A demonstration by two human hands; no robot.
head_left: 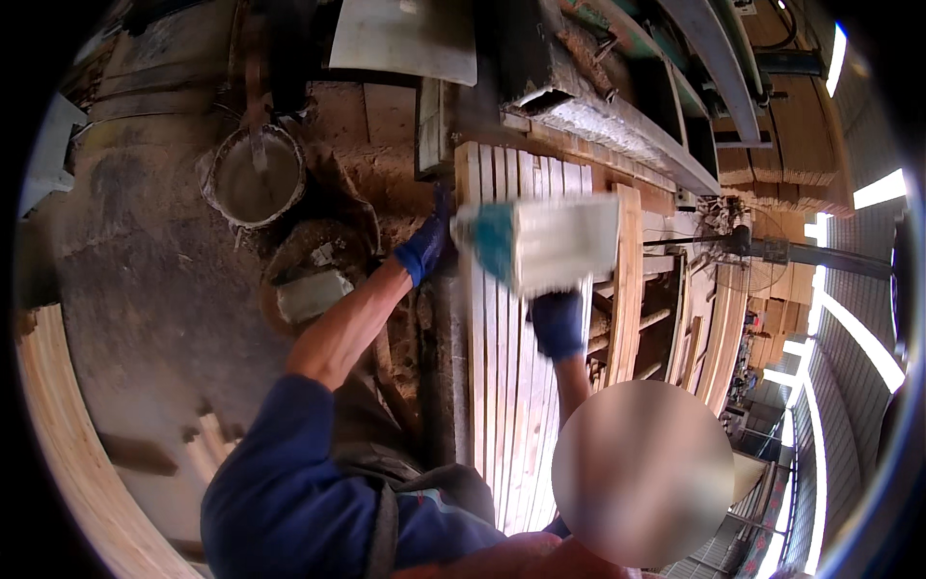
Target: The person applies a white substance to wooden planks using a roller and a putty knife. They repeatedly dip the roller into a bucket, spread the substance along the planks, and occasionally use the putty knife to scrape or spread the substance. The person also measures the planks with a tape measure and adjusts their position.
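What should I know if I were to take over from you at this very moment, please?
Left hand: blue-gloved, at the teal end of the pale block; grip lost in blur.
Right hand: blue-gloved, at the block's lower edge; grip also unclear.
The block is over the row of wooden slats and is smeared by motion.
The bucket of pale liquid, with a stick in it, stands to the left; the smaller tub is nearer.
Done: the slats lie side by side.
Left: I cannot tell how much of the slats has been worked.

No packages or signs, seemingly
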